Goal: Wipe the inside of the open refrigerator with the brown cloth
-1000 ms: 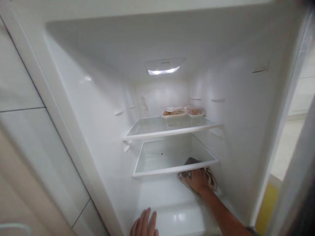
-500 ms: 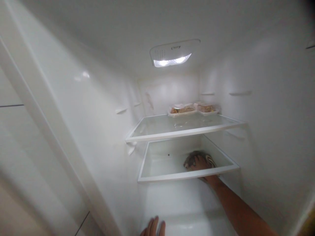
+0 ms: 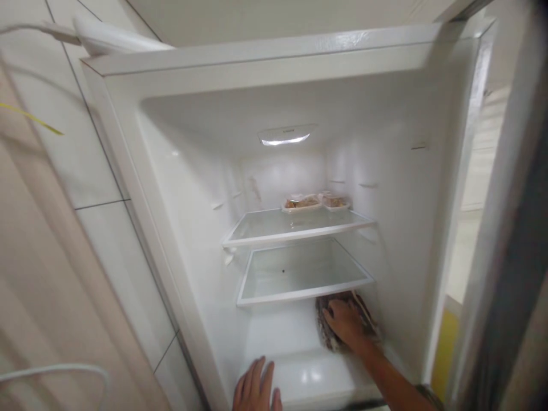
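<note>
My right hand [image 3: 346, 322] presses down on a dark patterned cloth [image 3: 327, 338], its fingers bent over the fabric. The cloth lies bunched on the white floor of the fridge compartment [image 3: 278, 331], at the right, just below the front edge of the lower glass shelf [image 3: 274, 299]. My left hand [image 3: 256, 388] is at the bottom of the view, by the front of the compartment. Its fingers are stretched out and slightly apart with nothing in them; the rest of that hand is cut off by the frame.
Wrapped food trays [image 3: 303, 202] stand at the back of the upper glass shelf [image 3: 265, 225]. A lit lamp [image 3: 285, 136] is on the ceiling. White side walls with small shelf ledges [image 3: 368, 185] close in the space. A pinkish curtain [image 3: 55, 268] hangs at the left.
The view has pulled back, showing the fridge's outer frame. My right hand and the cloth have come forward from beneath the lower shelf. More of my left hand shows.
</note>
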Available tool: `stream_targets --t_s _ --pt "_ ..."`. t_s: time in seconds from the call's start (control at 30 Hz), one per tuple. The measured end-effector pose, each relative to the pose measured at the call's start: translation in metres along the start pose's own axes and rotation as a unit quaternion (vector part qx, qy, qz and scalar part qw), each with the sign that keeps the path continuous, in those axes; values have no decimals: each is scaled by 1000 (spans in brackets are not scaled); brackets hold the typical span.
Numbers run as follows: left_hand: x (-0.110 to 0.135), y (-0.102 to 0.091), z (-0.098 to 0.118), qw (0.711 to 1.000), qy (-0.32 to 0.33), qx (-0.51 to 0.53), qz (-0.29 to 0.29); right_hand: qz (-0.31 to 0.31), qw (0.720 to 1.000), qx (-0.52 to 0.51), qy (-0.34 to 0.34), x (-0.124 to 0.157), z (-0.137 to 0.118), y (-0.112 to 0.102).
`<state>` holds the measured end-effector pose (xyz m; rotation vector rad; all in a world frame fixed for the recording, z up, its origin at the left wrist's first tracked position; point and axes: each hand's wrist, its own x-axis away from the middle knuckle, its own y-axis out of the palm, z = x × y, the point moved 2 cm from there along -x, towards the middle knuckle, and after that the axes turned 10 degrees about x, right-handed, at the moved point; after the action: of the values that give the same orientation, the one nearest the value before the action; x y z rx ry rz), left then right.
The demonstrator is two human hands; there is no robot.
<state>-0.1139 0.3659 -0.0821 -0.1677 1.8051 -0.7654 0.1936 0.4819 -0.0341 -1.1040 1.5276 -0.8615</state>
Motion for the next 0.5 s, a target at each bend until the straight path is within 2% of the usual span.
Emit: stream_targets --t_s 0.17,0.27,0.37,0.5 --pt "-10 -14 -4 997 67 -28 1 -21 1000 -17 9 49 6 -11" --pt "-13 -17 -5 996 80 -36 4 -23 1000 -12 13 69 9 -14" --pt "-14 -18 -4 997 77 -33 5 -26 999 42 14 84 6 -16" --pt "-13 -15 -4 996 86 -35 11 -96 992 72 39 90 -1 -15"
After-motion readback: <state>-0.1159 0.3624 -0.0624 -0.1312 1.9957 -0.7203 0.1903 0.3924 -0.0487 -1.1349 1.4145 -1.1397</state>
